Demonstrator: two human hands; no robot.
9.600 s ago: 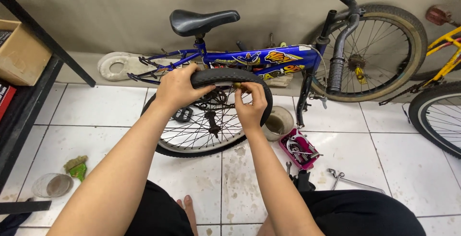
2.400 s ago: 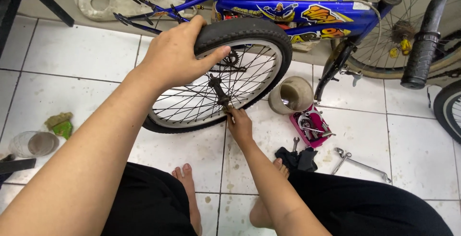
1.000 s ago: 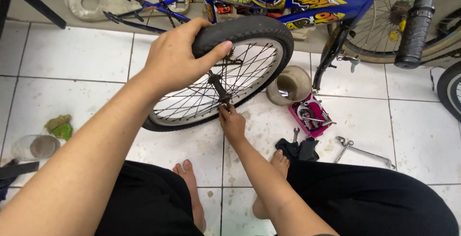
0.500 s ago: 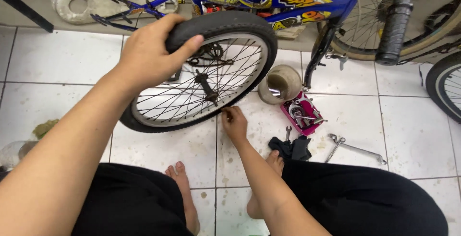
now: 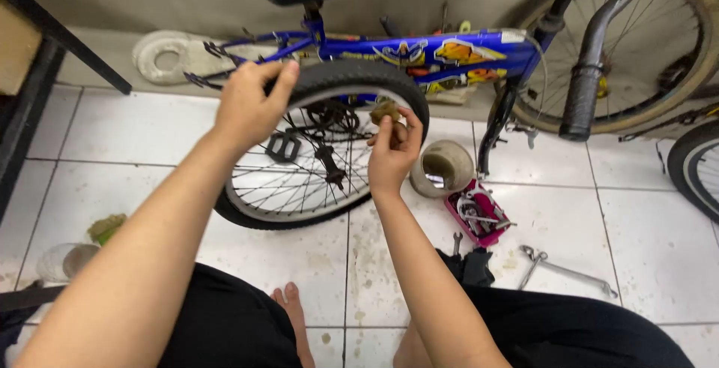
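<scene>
We see the left hand (image 5: 247, 106) clamped over the top of the loose bicycle wheel (image 5: 322, 151), fingers curled on its black tyre, holding it upright on the tiled floor (image 5: 127, 151) in front of the blue bicycle frame (image 5: 442, 50). The right hand (image 5: 391, 154) is raised beside the rim, fingertips pinching a small brownish lump (image 5: 386, 110), perhaps a greasy rag; we cannot tell for sure. A pink parts tray (image 5: 479, 214) and a wrench (image 5: 565, 267) lie to the right.

Both hands raised: left hand (image 5: 247, 110) gripping, right hand (image 5: 391, 154) pinching.
</scene>
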